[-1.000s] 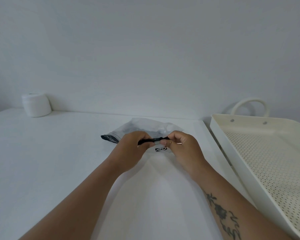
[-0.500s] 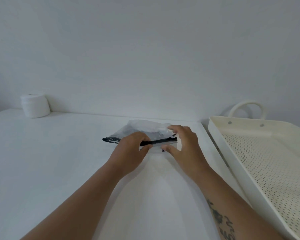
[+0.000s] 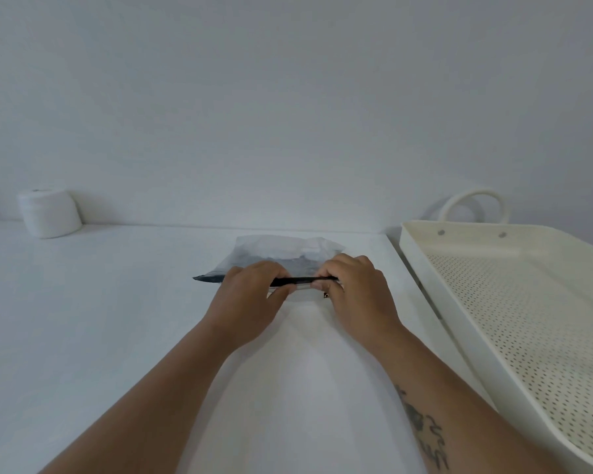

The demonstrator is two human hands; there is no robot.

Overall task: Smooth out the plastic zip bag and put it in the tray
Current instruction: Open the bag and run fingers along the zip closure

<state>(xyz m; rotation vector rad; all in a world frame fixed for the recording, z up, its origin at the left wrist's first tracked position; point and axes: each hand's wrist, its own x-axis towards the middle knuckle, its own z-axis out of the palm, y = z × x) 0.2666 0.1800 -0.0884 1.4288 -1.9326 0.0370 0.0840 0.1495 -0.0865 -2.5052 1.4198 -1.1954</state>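
Observation:
A clear plastic zip bag [image 3: 281, 249] with a black zip strip lies on the white table [image 3: 100, 319], just beyond my hands. My left hand [image 3: 250, 295] pinches the zip strip near its left half, thumb below and fingers on top. My right hand [image 3: 353, 289] pinches the strip's right end the same way. The bag's near edge and a small black logo are mostly hidden under my fingers. The cream perforated tray [image 3: 421, 265] stands to the right of the bag, apart from it.
A white roll [image 3: 49, 213] sits at the back left against the wall. The tray has a looped handle [image 3: 472, 203] at its far end. The wall runs along the table's back edge.
The bag has come down flatter on the table. My right hand, spread over the bag half a second ago, has closed on the zip strip again; my left hand stays on the strip.

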